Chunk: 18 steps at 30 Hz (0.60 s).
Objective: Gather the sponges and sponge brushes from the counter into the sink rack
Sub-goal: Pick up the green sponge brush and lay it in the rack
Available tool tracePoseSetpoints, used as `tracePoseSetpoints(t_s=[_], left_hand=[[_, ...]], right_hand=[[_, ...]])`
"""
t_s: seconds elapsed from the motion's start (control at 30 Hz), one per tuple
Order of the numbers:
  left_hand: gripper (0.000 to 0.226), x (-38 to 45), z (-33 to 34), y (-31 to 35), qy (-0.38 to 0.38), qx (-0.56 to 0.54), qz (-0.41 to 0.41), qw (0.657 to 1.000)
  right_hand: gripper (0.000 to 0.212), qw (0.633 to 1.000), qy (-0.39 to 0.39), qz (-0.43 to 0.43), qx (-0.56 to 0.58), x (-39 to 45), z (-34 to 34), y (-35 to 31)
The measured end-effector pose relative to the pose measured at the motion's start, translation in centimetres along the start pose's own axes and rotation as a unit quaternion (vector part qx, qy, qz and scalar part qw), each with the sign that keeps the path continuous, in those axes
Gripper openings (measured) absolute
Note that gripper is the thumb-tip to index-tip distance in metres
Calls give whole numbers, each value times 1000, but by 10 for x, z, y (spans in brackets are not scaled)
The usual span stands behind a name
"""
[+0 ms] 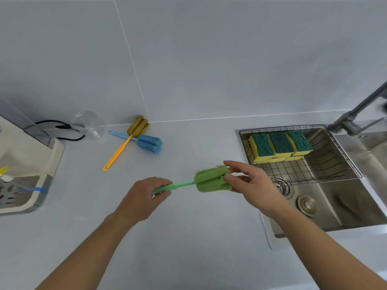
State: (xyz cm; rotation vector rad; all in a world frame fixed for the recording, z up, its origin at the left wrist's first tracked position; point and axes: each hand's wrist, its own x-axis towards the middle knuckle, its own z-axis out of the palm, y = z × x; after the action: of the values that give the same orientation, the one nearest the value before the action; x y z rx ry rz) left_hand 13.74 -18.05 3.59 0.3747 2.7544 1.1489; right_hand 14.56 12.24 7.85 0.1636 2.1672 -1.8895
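Observation:
A green sponge brush (210,179) hangs level above the counter between my hands. My left hand (144,196) grips its handle end, and my right hand (249,183) pinches its foam head near the sink's left edge. A wire sink rack (326,164) spans the back of the sink and holds several yellow-and-green sponges (280,146) stacked in its left end. On the counter by the wall lie a yellow-handled sponge brush (119,151) and a blue sponge brush (149,143), their handles crossed.
The steel sink (326,206) sits at the right with a faucet (356,114) above it. A clear plastic cup (90,124) and a black cable (62,127) lie by the wall. A beige appliance (25,164) occupies the left counter edge.

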Motion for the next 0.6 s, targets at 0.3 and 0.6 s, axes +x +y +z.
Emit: tracePoseSetpoints(t_s=[0.3,0.6], left_hand=[[23,27,63,86,1,-61,3,998],[36,44,111,142,84,-98,-53,990]], right_hand=[[27,998,58,-14,23,-3,-110,6],[25,989,85,23,121,-7,-209,40]])
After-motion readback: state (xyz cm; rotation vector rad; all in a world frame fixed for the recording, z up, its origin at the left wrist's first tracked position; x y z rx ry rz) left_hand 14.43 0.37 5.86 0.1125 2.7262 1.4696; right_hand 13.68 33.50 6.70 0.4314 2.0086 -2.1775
